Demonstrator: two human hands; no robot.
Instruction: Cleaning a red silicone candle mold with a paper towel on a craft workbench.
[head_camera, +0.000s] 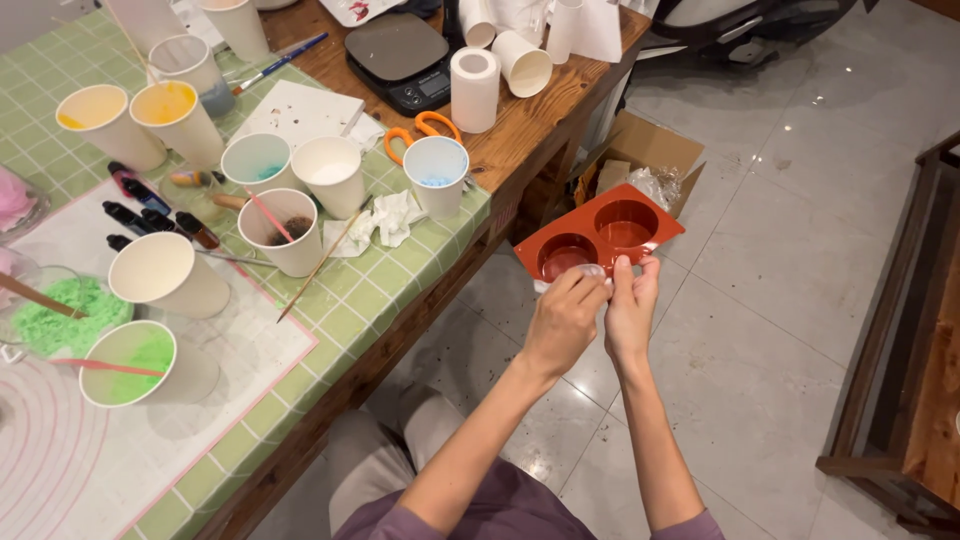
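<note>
Over the tiled floor, beside the table, left hand and right hand pinch the near edge of the red silicone mould; even thumb pressure would probably keep it level.

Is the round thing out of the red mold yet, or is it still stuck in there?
Nearly out. Both hands, left hand and right hand, pinch a small pale round piece at the edge of the red two-cup mold, held over the floor. Both cups look empty. Cups of green mix remain on the table.
</note>
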